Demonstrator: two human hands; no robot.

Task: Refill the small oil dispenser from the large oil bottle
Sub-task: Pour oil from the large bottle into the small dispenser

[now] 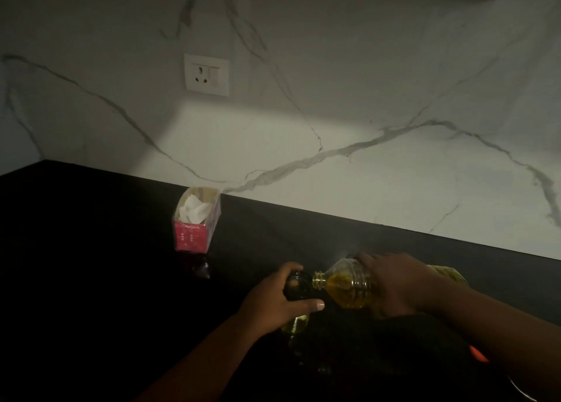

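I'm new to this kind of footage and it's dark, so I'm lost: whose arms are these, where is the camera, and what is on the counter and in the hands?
There is no machine here. One camera, worn on a person's head, looks down at their own two arms. The left hand grips the small oil dispenser, a glass container standing on the black counter. The right hand holds the large oil bottle, tipped sideways with its open mouth at the dispenser's top. Yellow oil shows in both. Farther back stands a pink tissue box, and a wall socket sits in the marble wall.
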